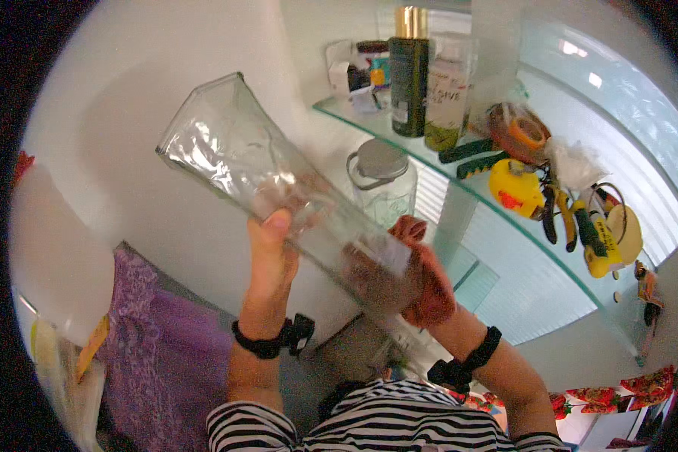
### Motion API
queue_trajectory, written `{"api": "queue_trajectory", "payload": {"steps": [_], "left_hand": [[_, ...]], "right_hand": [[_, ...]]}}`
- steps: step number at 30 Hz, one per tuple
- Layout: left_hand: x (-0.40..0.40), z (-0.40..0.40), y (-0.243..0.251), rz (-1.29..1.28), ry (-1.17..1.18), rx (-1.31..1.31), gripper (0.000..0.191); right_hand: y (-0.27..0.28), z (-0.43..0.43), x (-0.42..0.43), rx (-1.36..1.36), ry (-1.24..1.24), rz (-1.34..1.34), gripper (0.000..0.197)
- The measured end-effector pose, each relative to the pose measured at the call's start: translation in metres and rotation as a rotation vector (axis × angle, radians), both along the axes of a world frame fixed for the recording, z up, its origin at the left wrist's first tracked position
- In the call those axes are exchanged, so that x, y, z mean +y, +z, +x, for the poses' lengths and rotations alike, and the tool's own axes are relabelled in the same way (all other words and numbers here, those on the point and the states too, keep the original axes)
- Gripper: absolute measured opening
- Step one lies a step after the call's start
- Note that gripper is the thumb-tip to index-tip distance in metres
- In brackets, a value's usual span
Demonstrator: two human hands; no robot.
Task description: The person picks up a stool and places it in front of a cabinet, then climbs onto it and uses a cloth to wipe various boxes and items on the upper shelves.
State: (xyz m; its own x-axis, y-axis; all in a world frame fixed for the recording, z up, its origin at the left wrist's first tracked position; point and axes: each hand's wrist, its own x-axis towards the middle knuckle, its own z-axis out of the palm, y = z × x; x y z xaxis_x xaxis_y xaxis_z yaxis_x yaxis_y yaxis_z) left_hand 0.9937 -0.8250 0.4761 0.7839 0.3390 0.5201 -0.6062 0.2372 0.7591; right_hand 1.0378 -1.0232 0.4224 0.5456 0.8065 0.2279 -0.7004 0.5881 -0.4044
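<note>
A tall clear glass vase (316,209) with a flared, angular rim is tilted in front of me, its mouth towards the upper left. My left hand (274,243) grips its side near the middle, thumb on the near face and fingers seen blurred through the glass. At the lower right end, my right hand (429,288) holds a reddish-brown cloth (424,265) against the vase. Part of that cloth or hand shows through the glass. Both wrists carry black bands.
A glass shelf (486,198) at right bears a dark bottle (409,85), a yellow tape measure (516,188), pliers (559,217) and tape rolls (528,133). Beneath it stands a lidded glass jar (381,181). Purple lace-trimmed fabric (164,339) hangs at lower left.
</note>
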Motion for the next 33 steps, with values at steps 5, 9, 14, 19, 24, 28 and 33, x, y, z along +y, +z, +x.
{"api": "queue_trajectory", "payload": {"steps": [5, 9, 14, 19, 24, 28, 33], "left_hand": [[-0.008, 0.010, -0.014, 0.210, 0.245, -0.063, 0.070], [-0.003, 0.008, -0.029, 0.183, 0.308, -0.054, 0.066], [0.016, 0.007, -0.040, 0.275, 0.448, -0.086, 0.063], [0.026, 0.008, -0.035, 0.108, 0.598, -0.099, 0.051], [0.054, 0.000, -0.034, 0.189, 0.831, -0.077, 0.051], [0.063, -0.001, -0.034, 0.369, 1.000, -0.063, 0.053], [0.077, -0.004, -0.050, 0.278, 0.830, 0.033, 0.054]], "right_hand": [[-0.047, 0.015, 0.023, 0.152, 0.018, 0.402, 0.039], [-0.041, 0.012, 0.020, 0.121, 0.060, 0.354, 0.031], [-0.065, 0.023, 0.023, -0.030, 0.136, 0.239, 0.033], [-0.076, 0.023, 0.024, 0.056, -0.035, -0.067, 0.024], [-0.026, 0.016, 0.026, -0.376, -0.272, -0.452, 0.017], [0.054, 0.010, 0.052, -1.178, -0.925, -0.735, 0.028], [0.074, 0.050, 0.088, -1.663, -1.064, -0.617, 0.042]]}}
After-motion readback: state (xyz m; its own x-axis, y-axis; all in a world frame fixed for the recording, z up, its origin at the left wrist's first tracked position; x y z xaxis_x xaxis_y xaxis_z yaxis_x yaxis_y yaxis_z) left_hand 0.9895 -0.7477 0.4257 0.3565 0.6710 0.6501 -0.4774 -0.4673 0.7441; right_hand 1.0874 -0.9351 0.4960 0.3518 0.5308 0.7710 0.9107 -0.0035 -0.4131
